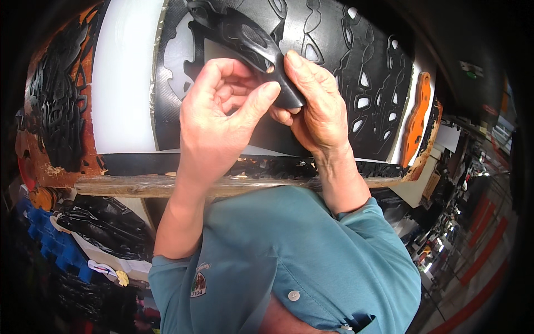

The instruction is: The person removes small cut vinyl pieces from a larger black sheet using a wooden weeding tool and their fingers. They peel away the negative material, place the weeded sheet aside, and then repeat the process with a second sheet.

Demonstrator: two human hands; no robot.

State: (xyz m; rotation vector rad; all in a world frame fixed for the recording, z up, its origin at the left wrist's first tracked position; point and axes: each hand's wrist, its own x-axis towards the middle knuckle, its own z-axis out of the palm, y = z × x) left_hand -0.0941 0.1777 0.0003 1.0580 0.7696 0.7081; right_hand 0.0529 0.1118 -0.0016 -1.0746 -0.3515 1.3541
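Both hands are raised over a work surface, holding a glossy black rubber cut-out piece (245,36) with openings in it. My right hand (320,97) grips its lower end, thumb on top and fingers curled beneath. My left hand (217,108) has its fingers bent and its thumb pressed to the piece's edge beside a small hole; some fingertips are hidden behind it. Below lies a black rubber sheet (328,119) with curved cut outlines and several holes showing white. A larger cut-away gap in the sheet is left of the piece.
A white board (122,83) lies under the sheet. Black cut pieces (64,106) are piled at the left. An orange cutting die (417,119) rests at the right. Along the front runs a wooden edge (133,185), with black scraps behind it. Lower left is a blue crate-like object (53,239).
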